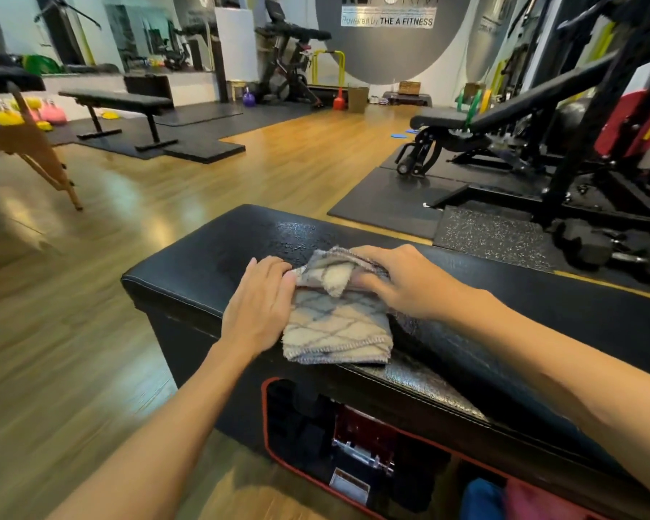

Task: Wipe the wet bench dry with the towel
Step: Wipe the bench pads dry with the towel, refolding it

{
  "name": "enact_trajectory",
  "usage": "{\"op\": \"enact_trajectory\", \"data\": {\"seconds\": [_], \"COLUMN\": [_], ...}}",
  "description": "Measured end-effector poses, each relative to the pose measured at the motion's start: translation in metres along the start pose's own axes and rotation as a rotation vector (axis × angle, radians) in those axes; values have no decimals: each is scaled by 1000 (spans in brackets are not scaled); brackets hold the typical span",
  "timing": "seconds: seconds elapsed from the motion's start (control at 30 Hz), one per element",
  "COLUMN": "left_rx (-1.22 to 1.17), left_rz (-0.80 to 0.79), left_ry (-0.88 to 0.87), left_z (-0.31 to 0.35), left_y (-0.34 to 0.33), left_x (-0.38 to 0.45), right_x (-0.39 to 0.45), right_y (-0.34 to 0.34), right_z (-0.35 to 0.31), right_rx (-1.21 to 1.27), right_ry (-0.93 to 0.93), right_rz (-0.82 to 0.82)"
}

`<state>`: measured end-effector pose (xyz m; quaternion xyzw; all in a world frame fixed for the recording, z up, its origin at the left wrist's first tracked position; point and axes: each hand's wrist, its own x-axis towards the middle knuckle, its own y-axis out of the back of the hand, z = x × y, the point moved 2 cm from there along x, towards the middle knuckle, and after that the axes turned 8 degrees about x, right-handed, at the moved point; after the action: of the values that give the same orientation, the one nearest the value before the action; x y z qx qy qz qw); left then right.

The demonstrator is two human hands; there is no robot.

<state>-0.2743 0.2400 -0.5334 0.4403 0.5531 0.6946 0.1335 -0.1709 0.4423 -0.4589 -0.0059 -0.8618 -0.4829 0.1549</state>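
The beige woven towel with a grey diamond pattern and stitched hem (pixel 336 324) lies folded on the black padded vinyl bench (pixel 203 264), close to its near long edge and not far from the left end, with the hemmed border almost at that edge. My left hand (pixel 258 305) rests flat along the towel's left side, fingers straight and together, pinching nothing. My right hand (pixel 398 281) covers the far right portion, fingers curled over a bunched fold of cloth and gripping it. I judge the step in hand to be folding or gathering the towel into a pad, or the start of a wiping stroke; which of the two I cannot tell. A mottled, glistening film shows on the bench surface beyond the towel toward the far edge, and again along the near edge to the right, so I judge most of the drying is not yet done. The next move calls for firm downward pressure through both hands and a stroke across those wet patches, keeping the fold from unrolling. Wooden flooring (pixel 91 332) surrounds the bench.
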Motion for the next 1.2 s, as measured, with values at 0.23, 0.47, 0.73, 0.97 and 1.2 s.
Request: {"op": "enact_trajectory", "data": {"seconds": [0.23,0.47,0.73,0.97,1.2], "left_rx": [-368,-737,-833,-880,-825], "left_rz": [72,51,566,392,289], "left_ry": [170,403,626,620,551], "left_z": [5,-10,6,56,55], "left_y": [14,22,59,47,53], "left_x": [-2,12,49,55,49], "right_x": [49,92,-74,-137,-70], "right_y": [12,99,102,116,58], "right_z": [-10,-42,20,50,19], "right_rx": [-271,332,32,-38,-196], "right_ry": [-43,-19,-110,-536,-367], "right_rz": [-101,576,66,-296,-223]}}
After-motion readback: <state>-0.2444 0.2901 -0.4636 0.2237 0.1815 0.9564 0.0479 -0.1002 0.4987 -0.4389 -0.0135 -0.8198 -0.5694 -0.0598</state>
